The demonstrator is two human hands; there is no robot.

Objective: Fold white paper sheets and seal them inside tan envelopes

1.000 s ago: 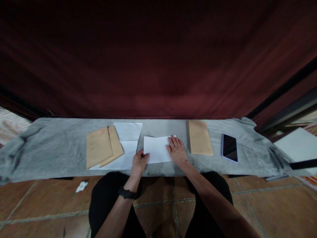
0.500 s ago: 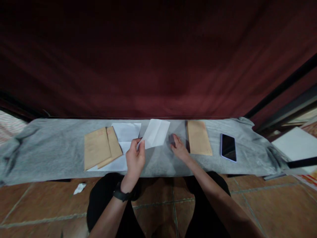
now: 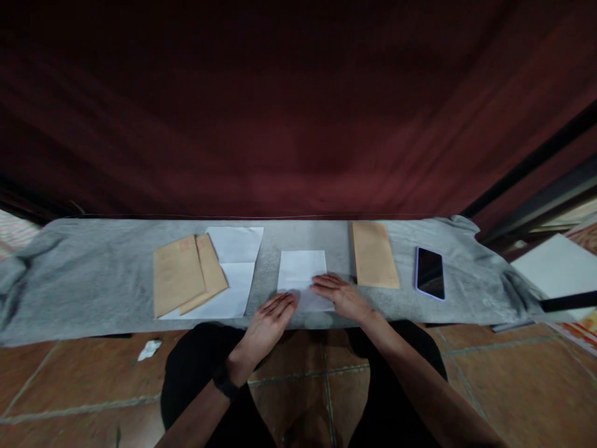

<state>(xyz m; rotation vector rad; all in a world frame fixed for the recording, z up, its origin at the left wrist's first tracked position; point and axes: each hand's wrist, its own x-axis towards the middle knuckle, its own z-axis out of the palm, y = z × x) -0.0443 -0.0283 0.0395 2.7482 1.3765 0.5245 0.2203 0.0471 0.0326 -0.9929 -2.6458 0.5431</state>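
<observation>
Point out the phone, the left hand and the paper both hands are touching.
Phone [image 3: 430, 273]: head view, on the middle of its dark screen.
Left hand [image 3: 270, 320]: head view, on the back of the hand.
Paper [image 3: 303, 264]: head view, on its upper half.

2 hands [image 3: 305, 306] on 1 folded white paper [image 3: 302, 264], phone [image 3: 430, 273] well to the right

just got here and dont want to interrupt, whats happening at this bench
A person sits with both hands on a small folded sheet of white paper, left hand at its lower left, right hand on its right side. To the left, two brown envelopes overlap on a creased white sheet. To the right lie a stack of brown envelopes and a smartphone.
</observation>
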